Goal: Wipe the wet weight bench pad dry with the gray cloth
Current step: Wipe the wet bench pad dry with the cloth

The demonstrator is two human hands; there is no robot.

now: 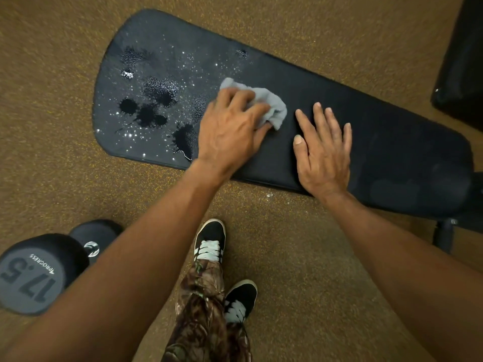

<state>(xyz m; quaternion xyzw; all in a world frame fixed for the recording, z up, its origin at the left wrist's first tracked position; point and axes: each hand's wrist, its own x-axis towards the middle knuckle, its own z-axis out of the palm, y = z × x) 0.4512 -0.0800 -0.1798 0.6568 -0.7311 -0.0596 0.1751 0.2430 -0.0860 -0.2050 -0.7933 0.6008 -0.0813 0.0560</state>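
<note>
My left grip with fingers curled over the gray cloth, my right grip palm down, fingers straight and spread, both forearms bare, stretched forward

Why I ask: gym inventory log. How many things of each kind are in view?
Bench pad: 1
Cloth: 1
Dumbbell: 1
Shoes: 2
Hands: 2, left hand and right hand
Black object, top-right corner, unclear: 1
Total: 8

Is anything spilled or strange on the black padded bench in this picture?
Yes. Water lies in dark puddles and shiny droplets on the wide end of the black padded weight bench pad. The left hand grips the crumpled gray cloth at the wet patch's edge; the right hand rests flat on the dry part.
</note>
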